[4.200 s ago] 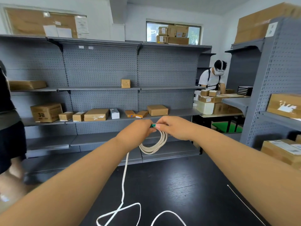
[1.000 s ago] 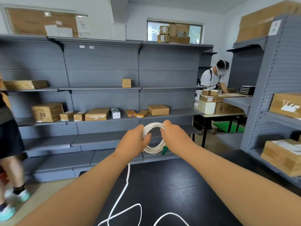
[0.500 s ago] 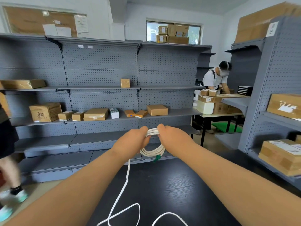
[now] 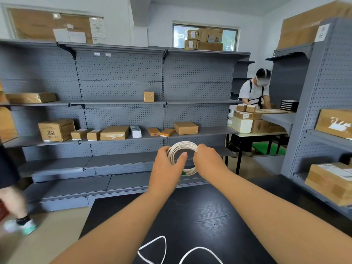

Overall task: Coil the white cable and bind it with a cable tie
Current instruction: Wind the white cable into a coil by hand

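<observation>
The white cable (image 4: 183, 145) forms a round coil of several turns, held up in front of me above the black table (image 4: 200, 212). My left hand (image 4: 167, 166) grips the coil's left side, thumb through the ring. My right hand (image 4: 208, 161) grips the right side. A green connector end (image 4: 183, 172) peeks out at the bottom of the coil. Loose loops of the same cable, the loose cable loops (image 4: 162, 248), lie on the table near its front edge. No cable tie is in view.
Grey pegboard shelving (image 4: 122, 92) with cardboard boxes stands beyond the table. More shelving with boxes (image 4: 331, 180) is at the right. A person (image 4: 255, 92) works at a far table; another person's leg (image 4: 13, 204) passes at the left.
The coil has risen and turned to face me as an open ring. The strand hanging from my left hand to the table no longer shows. The person at the left has walked further left.
</observation>
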Demonstrator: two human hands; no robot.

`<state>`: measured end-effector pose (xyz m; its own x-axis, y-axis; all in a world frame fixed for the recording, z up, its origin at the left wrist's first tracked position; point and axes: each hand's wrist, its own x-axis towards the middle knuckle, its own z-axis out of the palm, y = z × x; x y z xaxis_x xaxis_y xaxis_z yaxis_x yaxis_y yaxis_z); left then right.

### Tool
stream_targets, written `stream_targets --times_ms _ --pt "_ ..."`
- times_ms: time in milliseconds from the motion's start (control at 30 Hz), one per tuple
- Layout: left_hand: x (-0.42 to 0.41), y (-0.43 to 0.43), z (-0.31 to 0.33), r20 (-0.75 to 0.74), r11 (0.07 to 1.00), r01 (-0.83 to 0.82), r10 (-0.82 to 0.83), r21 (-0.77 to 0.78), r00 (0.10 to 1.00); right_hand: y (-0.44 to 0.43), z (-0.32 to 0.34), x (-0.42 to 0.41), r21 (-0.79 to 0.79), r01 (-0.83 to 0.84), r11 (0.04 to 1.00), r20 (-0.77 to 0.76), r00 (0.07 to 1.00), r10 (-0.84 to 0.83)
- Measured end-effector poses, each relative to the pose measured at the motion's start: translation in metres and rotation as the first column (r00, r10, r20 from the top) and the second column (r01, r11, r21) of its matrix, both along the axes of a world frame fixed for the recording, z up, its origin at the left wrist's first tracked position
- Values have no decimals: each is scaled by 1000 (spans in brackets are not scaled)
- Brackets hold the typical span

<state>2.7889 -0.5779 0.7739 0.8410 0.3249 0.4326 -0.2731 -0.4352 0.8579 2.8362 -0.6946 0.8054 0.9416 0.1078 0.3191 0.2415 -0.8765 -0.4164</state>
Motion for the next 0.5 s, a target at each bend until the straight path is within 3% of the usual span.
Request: stream_targets --times_ms 267,367,500 --pt "7 2 -6 13 986 -163 163 25 987 4 -1 -9 85 -31 996 5 1000 31" --pt "9 6 -2 12 990 -130 130 49 991 3 -3 -13 82 -70 994 2 998 70" --pt "7 14 4 47 935 -148 141 321 989 -2 -2 -16 -37 -151 988 70 986 153"
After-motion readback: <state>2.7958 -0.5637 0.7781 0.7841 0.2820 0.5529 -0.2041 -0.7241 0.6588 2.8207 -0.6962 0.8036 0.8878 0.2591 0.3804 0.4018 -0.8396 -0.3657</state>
